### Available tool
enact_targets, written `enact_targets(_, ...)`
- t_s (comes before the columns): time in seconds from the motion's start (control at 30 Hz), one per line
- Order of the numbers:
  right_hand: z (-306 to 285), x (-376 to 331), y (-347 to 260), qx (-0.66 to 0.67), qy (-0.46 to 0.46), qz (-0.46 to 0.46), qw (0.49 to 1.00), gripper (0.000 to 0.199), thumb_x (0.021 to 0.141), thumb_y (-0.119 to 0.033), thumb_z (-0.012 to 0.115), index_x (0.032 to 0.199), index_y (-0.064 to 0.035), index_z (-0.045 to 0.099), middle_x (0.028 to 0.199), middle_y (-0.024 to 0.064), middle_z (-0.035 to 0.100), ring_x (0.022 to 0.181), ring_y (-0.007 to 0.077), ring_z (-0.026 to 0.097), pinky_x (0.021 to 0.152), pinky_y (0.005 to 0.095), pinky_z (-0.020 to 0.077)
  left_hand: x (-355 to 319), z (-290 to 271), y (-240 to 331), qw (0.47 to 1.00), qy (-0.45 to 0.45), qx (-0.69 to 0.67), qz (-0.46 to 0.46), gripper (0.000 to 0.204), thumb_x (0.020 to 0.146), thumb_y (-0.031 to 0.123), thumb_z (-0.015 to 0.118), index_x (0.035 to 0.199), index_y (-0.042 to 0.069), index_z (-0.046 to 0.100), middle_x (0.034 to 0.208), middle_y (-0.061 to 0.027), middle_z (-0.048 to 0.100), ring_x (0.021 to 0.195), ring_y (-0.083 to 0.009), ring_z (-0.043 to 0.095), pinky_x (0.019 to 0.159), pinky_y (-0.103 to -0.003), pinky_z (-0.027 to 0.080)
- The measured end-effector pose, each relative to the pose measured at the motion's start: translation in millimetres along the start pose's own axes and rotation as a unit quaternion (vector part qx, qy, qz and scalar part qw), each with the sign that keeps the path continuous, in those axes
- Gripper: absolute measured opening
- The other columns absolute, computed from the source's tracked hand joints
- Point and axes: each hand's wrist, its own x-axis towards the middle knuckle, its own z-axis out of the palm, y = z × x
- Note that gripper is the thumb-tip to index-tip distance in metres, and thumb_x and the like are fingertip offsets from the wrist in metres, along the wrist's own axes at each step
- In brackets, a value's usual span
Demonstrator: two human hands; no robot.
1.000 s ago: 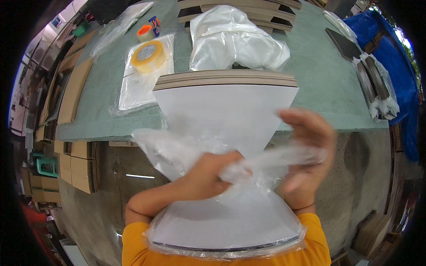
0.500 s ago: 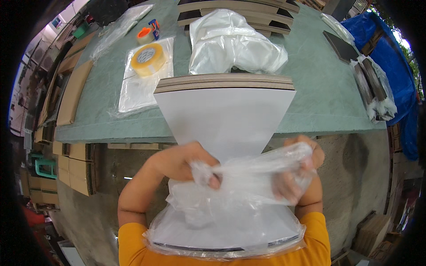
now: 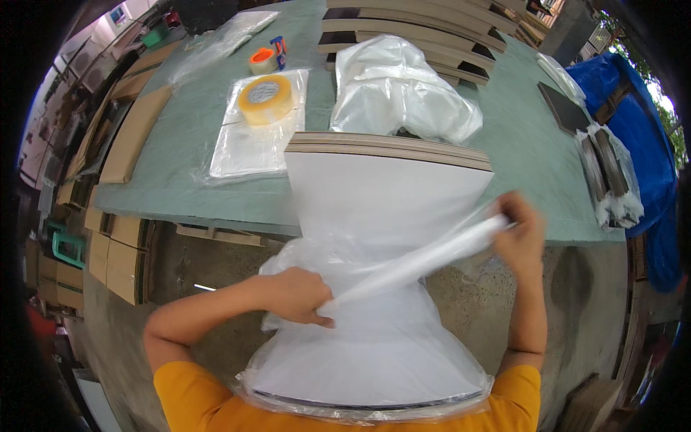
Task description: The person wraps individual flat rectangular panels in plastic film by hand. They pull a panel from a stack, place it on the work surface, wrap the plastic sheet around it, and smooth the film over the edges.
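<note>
A stack of white-faced boards [image 3: 389, 187] with brown layered edges rests on the table's near edge and reaches back toward my body. A clear plastic bag [image 3: 425, 265] covers its near part. My left hand [image 3: 296, 295] is closed on the plastic at the left side of the stack. Out to the right, my right hand [image 3: 520, 229] grips the other end of the plastic, drawn into a slanting, twisted band across the boards. Motion blurs that band and the right hand somewhat.
On the green table [image 3: 187, 191] a yellowish tape roll [image 3: 265, 99] lies on flat plastic bags [image 3: 234, 151]. Beyond the boards sit crumpled plastic [image 3: 399, 90] and stacked brown boards [image 3: 403, 39]. Wrapped dark pieces [image 3: 608, 169] lie at right, cartons [image 3: 119, 266] at left.
My right hand has pulled the plastic out to the right and up, stretching it. My left hand has shifted left and a little lower. The view has tilted slightly.
</note>
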Motion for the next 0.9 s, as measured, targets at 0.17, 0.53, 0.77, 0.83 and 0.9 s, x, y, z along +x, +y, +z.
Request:
enact_targets(0.17,28.0,-0.1,-21.2,-0.102,0.098,-0.073,0.987,0.042,0.058,0.000,0.052,0.100,-0.0036,0.053,0.091,0.0131,0.056,0.082,0.0300,0.054,0.076,0.0379,0.0426,-52.5,-45.5,-42.7,0.648,0.668,-0.255,-0.264,0.030,0.064,0.003,0.064,0.094,0.004,0.057,0.083,-0.0121,0.057,0.069,-0.0244,0.052,0.060,-0.030,0.043)
enact_targets(0.53,10.8,-14.3,-20.3,-0.154,0.135,-0.159,0.966,0.056,0.052,0.009,0.050,0.105,-0.0072,0.058,0.094,0.0135,0.056,0.082,0.0227,0.055,0.070,0.0305,0.0443,-39.2,-35.5,-18.5,0.725,0.667,0.132,-0.110,0.060,0.051,-0.013,0.056,0.107,0.010,0.056,0.093,-0.0099,0.054,0.071,-0.0240,0.053,0.063,-0.029,0.044)
enact_targets(0.77,-3.2,-24.5,42.1,0.535,-0.228,0.084,0.809,0.027,0.066,-0.011,0.065,0.086,0.0062,0.057,0.078,0.0100,0.058,0.068,0.0125,0.056,0.056,0.0215,0.0436,-53.5,5.3,-55.5,0.680,0.413,-0.590,0.141,0.030,0.063,0.007,0.064,0.091,-0.002,0.058,0.075,-0.0064,0.059,0.065,-0.0145,0.055,0.060,-0.024,0.043)
enact_targets(0.83,40.1,-43.6,74.0,0.555,-0.271,0.180,0.766,0.027,0.067,-0.010,0.059,0.091,0.0030,0.054,0.082,0.0081,0.058,0.069,0.0108,0.055,0.058,0.0190,0.0411,-27.5,48.4,-82.0,0.647,0.304,-0.691,0.108,0.029,0.064,0.014,0.066,0.088,-0.001,0.058,0.076,-0.0058,0.058,0.067,-0.0137,0.054,0.062,-0.022,0.041)
enact_targets(0.9,85.7,-81.5,138.8,0.529,-0.311,0.297,0.732,0.019,0.069,-0.007,0.051,0.086,-0.0006,0.055,0.081,0.0062,0.057,0.069,0.0128,0.053,0.060,0.0209,0.0394,10.1,94.4,-104.6,0.657,0.259,-0.708,0.029,0.035,0.064,0.023,0.068,0.088,0.000,0.057,0.081,-0.0064,0.057,0.074,-0.0133,0.052,0.067,-0.022,0.039)
